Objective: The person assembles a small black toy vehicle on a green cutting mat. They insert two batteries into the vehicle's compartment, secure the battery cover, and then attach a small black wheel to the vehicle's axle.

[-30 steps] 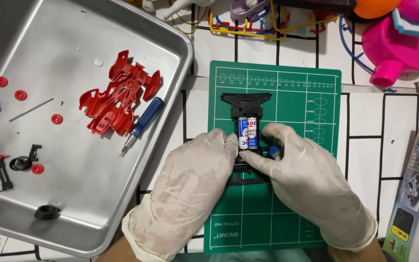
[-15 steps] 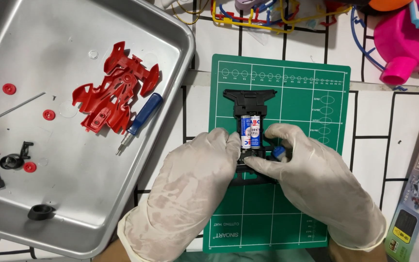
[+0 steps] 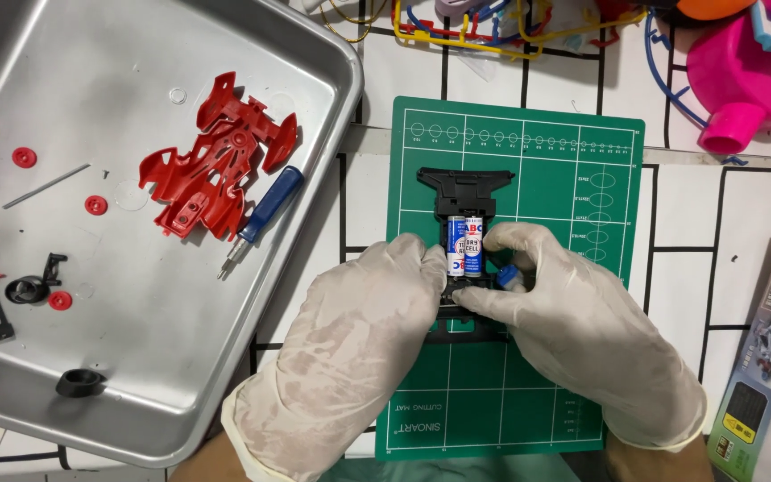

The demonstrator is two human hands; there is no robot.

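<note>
Head view looks down at a black toy car frame (image 3: 462, 186) lying on a green cutting mat (image 3: 564, 178) on the tiled surface (image 3: 751, 232). Two batteries (image 3: 464, 243) sit side by side in its middle. The left hand (image 3: 350, 348) has its fingers closed on the left side of the frame. The right hand (image 3: 582, 330) pinches the right side, with a small blue bit (image 3: 508, 276) by its fingers. The frame looks light, stiff and thin, so it may snap. Its sides seem the best place to hold it. A red car shell (image 3: 220, 161) and a blue screwdriver (image 3: 265, 210) lie in the metal tray (image 3: 136, 54).
</note>
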